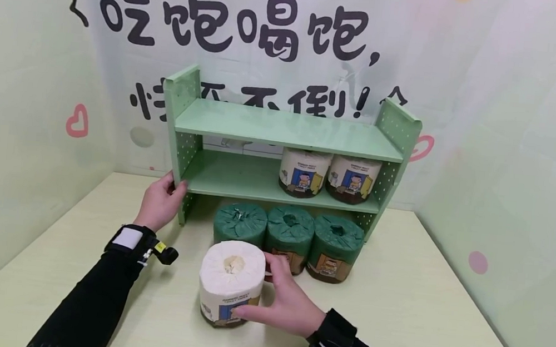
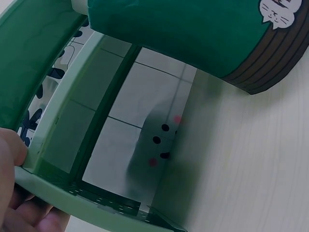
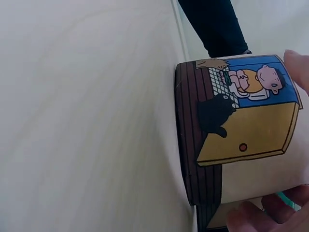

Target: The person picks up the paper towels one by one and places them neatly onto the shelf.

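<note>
My left hand (image 1: pixel 160 202) grips the left side panel of a green two-tier shelf (image 1: pixel 282 128), thumb on the near side, fingers behind it. In front, my right hand (image 1: pixel 291 304) holds a white-wrapped toilet roll (image 1: pixel 219 286) from its right side, between thumb and fingers. The roll is upright, its printed cartoon (image 3: pixel 251 130) facing the right wrist view. Its base is at or very near the table; I cannot tell whether it touches. Behind it stand three green-wrapped toilet rolls (image 1: pixel 335 249) in a row; the left one is partly hidden by the white roll.
Two white toilet rolls (image 1: pixel 304 173) stand side by side at the right of the middle shelf board (image 1: pixel 237 174). The pale table (image 1: pixel 446 301) extends around the shelf. Walls with printed lettering (image 1: pixel 282 28) enclose the table at the back and sides.
</note>
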A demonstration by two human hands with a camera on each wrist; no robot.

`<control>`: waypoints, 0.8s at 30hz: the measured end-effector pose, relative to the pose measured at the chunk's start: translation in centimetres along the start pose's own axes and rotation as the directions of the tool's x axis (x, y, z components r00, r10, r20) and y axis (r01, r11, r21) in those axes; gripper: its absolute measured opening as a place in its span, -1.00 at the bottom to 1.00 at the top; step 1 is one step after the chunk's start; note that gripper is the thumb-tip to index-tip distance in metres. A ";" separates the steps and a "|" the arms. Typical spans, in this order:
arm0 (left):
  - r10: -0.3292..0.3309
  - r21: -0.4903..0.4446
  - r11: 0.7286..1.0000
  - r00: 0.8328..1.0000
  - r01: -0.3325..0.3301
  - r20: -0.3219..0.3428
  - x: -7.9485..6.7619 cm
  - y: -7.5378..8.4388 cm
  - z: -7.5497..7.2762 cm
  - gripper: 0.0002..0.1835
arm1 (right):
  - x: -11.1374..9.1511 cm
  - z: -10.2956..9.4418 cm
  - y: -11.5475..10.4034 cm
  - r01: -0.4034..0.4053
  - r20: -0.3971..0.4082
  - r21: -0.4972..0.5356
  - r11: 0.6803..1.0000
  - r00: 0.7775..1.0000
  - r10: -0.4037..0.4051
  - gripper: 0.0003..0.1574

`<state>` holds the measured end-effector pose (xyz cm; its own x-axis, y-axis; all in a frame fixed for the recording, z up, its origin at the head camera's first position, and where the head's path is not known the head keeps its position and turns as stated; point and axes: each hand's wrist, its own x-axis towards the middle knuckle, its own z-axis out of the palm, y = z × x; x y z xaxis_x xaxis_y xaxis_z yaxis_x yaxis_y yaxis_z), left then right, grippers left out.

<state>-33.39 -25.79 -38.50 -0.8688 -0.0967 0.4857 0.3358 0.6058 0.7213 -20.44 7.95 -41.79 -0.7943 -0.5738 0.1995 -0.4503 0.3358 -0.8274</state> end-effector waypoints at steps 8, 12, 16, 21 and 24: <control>0.004 0.001 1.000 1.000 -0.004 -0.001 -0.1 0.1 0.0 -0.57 | 0.3 0.6 0.0 -0.044 -0.006 0.093 0.995 0.999 0.045 0.25; 0.008 0.010 1.000 1.000 -0.008 -0.011 0.1 -0.2 0.1 -0.60 | 0.5 0.7 0.0 -0.029 0.001 0.073 0.997 1.000 0.029 0.37; 0.008 0.015 1.000 1.000 -0.008 -0.017 0.2 -0.3 0.1 -0.61 | 0.7 0.7 0.0 0.002 0.004 0.052 0.999 1.000 -0.002 0.35; 0.012 0.017 1.000 1.000 -0.012 -0.018 0.2 -0.4 0.1 -0.61 | 0.7 0.8 0.2 0.010 0.012 0.037 0.999 1.000 -0.010 0.27; 0.017 0.014 1.000 1.000 -0.017 -0.014 0.1 -0.4 0.1 -0.62 | 0.8 0.6 0.2 0.000 0.018 0.027 1.000 1.000 0.000 0.25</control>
<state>-33.63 -25.95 -38.76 -0.8577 -0.0979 0.5048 0.3449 0.6186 0.7060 -20.88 7.11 -42.14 -0.7867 -0.5873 0.1904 -0.4389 0.3152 -0.8414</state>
